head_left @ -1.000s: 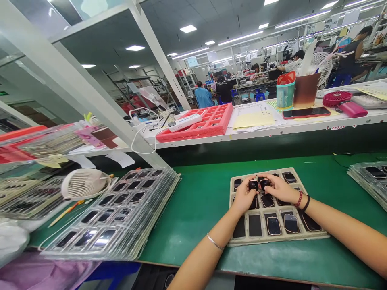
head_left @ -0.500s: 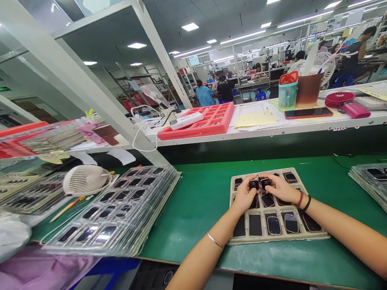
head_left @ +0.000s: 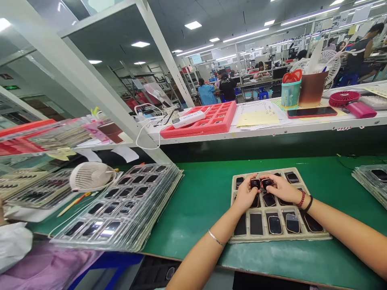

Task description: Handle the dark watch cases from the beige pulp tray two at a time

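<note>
Above a beige tray (head_left: pixel 242 240) on the green bench, my left hand (head_left: pixel 246 193) grips a small dark watch face (head_left: pixel 255 183) between thumb and fingers. My right hand (head_left: pixel 279 188) pinches a similar dark watch face (head_left: pixel 267 183) close beside it. Both pieces face up toward me. Several more watch faces, with thin gold-coloured rims, lie in the tray's pockets, such as this watch face (head_left: pixel 274 224) in the front row. Part of the tray's back rows is hidden by my hands.
Left of the tray stands a tall stack of clear trays (head_left: pixel 142 225) holding dark screens. Beyond it is a white fan (head_left: pixel 90 177). Another tray stack (head_left: pixel 370 183) sits at right. The shelf carries a red foam tray (head_left: pixel 223 121), a phone (head_left: pixel 312 112) and cups.
The view has shifted slightly, so the scene sits a little further right. Both hands keep their hold on the two watch faces, with little visible movement.
</note>
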Available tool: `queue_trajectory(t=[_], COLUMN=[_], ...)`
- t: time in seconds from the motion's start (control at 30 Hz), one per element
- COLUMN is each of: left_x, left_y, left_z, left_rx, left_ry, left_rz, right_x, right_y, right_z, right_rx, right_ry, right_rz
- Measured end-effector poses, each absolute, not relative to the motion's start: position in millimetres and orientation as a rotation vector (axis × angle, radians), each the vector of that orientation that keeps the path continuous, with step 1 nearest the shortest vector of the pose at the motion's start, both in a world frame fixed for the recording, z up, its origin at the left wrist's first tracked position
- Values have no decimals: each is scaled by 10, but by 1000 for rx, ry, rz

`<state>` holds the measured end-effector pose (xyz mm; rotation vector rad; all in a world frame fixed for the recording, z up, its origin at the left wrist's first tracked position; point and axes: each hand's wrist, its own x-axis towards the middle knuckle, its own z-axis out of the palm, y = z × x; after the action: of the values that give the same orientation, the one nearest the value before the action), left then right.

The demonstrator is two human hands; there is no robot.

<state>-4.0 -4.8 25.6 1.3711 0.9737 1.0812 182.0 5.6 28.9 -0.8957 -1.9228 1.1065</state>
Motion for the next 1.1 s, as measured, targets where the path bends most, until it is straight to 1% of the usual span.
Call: queue_trajectory(t=[0.67, 1.1], left_x=[-27, -30], left_y=[-59, -53], left_z=[280, 257], left_rx=[1396, 1370], left_ry=[934, 954], left_rz=[1111, 1097], right_x=[1823, 1820], right_y=[70, 65], right_z=[247, 293], right_rx=[-923, -883], right_ry=[-1854, -1931], right_rz=[1175, 1152])
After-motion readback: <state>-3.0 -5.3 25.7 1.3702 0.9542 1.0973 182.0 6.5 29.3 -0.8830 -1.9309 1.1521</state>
